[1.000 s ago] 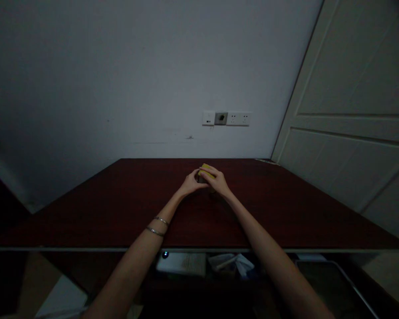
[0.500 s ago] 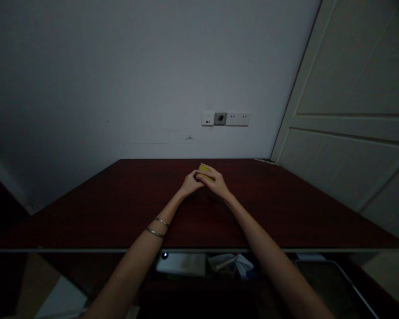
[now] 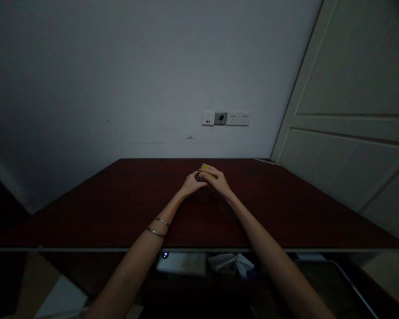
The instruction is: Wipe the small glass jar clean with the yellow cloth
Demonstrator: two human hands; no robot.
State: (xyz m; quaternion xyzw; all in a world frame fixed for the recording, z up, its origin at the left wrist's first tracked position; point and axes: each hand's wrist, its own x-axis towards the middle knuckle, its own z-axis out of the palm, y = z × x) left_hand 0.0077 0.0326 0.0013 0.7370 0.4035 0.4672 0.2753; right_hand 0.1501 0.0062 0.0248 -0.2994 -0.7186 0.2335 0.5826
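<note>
A small yellow block-like thing is between my hands near the back middle of the dark red table. Its exact kind cannot be made out, as fingers cover much of it. My right hand grips it from the right, fingers over its top and near face. From the left, my left hand is closed round its lower left side, the thumb in front and a dark gap inside the curl. Two bracelets circle my left forearm.
A pale wall with sockets rises behind the table, and a white panelled door stands at the right. Below the table edge, a shelf holds a whitish box and crumpled tissue. A metal-rimmed tray-like thing is lower right.
Both hands have shifted slightly right with the yellow thing. The right hand's fingers have moved over it, and its yellow top now sits at a different angle.
</note>
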